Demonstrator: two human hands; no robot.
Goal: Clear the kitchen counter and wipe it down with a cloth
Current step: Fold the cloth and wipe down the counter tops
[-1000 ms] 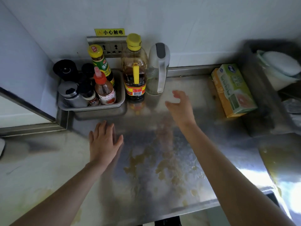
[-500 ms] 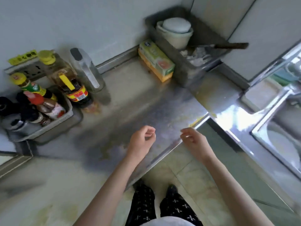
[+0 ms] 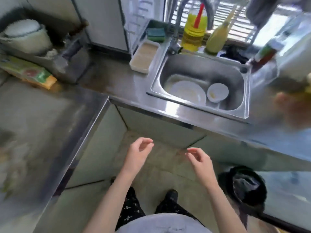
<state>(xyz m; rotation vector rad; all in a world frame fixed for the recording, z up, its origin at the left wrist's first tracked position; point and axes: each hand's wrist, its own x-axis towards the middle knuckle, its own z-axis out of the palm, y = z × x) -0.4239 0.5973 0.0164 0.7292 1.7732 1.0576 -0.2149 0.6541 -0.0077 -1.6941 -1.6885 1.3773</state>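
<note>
Left hand (image 3: 138, 155): fingers loosely curled, thumb near the fingertips, holding nothing. It hangs over the floor on the near side of the sink (image 3: 193, 112), clear of the counter (image 3: 124, 84).

Right hand (image 3: 199, 163): likewise loosely curled and holding nothing, near the left hand but not touching it, also on the near side of the sink.

The counter is steel and L-shaped. One run carries the sink; the other extends toward the viewer well left of the sink, where yellowish smears (image 3: 13, 165) show through heavy blur.

Inside the sink, a white plate (image 3: 186, 91) lies flat with a small white bowl (image 3: 218, 92) just beside it on the right.

A shallow beige tray (image 3: 144, 55) sits on the counter just beside the sink's far left corner, with a green sponge (image 3: 155, 33) behind it.

Behind the sink stand the faucet (image 3: 177, 29), a yellow bottle (image 3: 193, 36) and a paler bottle (image 3: 216, 38).

A dark crumpled item (image 3: 235, 54) lies behind the sink's far right corner; whether it is a cloth cannot be told.

A green and orange box (image 3: 28, 72) lies on the counter well left of the sink.

A black bin (image 3: 244, 187) stands on the floor, near side of the sink, to the right.
</note>
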